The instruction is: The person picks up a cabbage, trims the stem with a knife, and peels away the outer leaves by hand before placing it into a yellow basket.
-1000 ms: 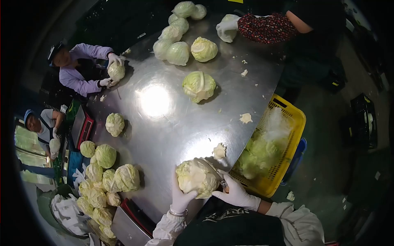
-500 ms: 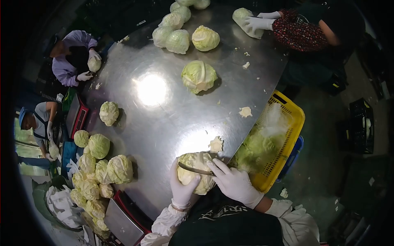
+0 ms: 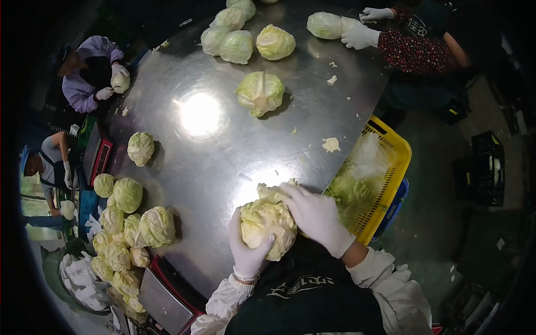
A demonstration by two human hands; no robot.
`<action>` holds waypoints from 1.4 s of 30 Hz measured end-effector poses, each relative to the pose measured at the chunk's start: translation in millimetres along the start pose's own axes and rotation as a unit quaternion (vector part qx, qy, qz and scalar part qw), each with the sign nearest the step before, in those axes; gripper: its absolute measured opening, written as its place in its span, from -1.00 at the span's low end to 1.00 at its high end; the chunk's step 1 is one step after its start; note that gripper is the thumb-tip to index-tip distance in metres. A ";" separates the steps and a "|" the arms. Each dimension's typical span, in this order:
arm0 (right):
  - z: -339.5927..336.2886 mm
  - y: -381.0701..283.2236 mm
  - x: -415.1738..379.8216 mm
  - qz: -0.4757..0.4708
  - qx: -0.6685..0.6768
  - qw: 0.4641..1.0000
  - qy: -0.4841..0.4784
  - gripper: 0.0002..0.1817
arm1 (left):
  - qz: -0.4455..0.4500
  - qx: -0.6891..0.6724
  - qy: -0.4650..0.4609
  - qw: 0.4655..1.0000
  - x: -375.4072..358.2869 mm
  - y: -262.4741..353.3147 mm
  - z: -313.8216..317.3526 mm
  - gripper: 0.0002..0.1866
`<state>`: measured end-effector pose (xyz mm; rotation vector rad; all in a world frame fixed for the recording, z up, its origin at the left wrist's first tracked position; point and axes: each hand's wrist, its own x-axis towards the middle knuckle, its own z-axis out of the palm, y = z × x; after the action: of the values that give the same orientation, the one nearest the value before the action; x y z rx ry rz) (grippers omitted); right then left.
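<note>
We do best to cradle the cabbage (image 3: 265, 219) firmly in our left hand (image 3: 247, 254), lower centre of the frame, and ease its upper leaf (image 3: 269, 193) gently with our right hand (image 3: 319, 218), whose exact grip we cannot tell.

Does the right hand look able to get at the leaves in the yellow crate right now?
Probably yes: the right hand is near the yellow crate and nothing visibly blocks the leaves, though its fingers are at the cabbage.
</note>
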<state>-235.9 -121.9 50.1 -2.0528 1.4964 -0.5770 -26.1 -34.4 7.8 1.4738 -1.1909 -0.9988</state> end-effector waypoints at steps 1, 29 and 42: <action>2.0 10.8 7.9 0.007 0.024 0.999 0.038 -0.64 | 0.002 0.000 -0.001 1.000 -2.2 0.5 -1.4 0.05; 33.8 22.8 -43.7 0.040 0.283 0.958 0.000 -0.83 | -0.139 -0.211 -0.049 0.966 -50.0 -0.8 -60.0 0.25; 39.8 2.1 -52.8 -0.019 0.248 0.966 -0.077 -0.26 | -0.151 -0.222 -0.046 0.962 -44.5 3.9 -53.9 0.24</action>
<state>-228.4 -65.5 16.5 -1.6939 1.0893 -0.7069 16.6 18.7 23.8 1.2746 -0.7463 -1.4491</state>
